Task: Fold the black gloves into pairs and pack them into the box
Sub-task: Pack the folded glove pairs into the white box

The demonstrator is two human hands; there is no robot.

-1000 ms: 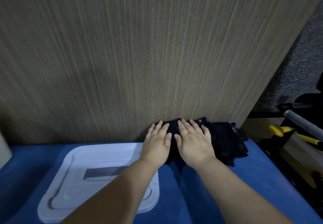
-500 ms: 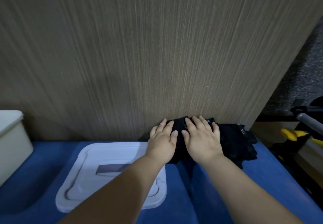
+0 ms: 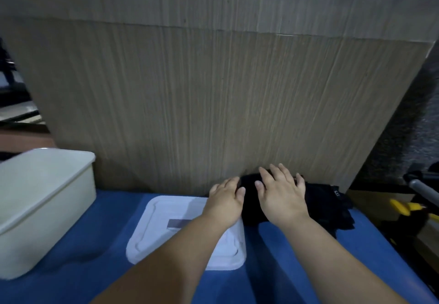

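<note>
Blue cloth (image 3: 273,268) is covering the work surface nearest the camera, and two bare forearms are reaching forward across it. Just past them a white lid (image 3: 166,227) is lying flat on the cloth, with the left forearm passing over its right part. Beyond the lid, the left hand (image 3: 225,204) is lying palm down, fingers straight and close together, holding nothing, its thumb side touching the left edge of the gloves (image 3: 249,199). The right hand (image 3: 281,197) is pressing flat on top of the same gloves, fingers spread and straight, not curling round anything. The gloves are sitting as a dark bundle on the cloth, between and under the two hands, right against the foot of the panel; how they are folded is too dark to tell. A loose pile (image 3: 330,204) of more black gloves is lying just to the right, touching the bundle. Off to the left, well apart from the hands, a cream box (image 3: 40,208) is standing on the cloth; its inside is not showing. Behind everything a wood-grain panel (image 3: 213,102) is standing upright. At the far right edge, off the cloth, a yellow tool (image 3: 403,207) is lying.
</note>
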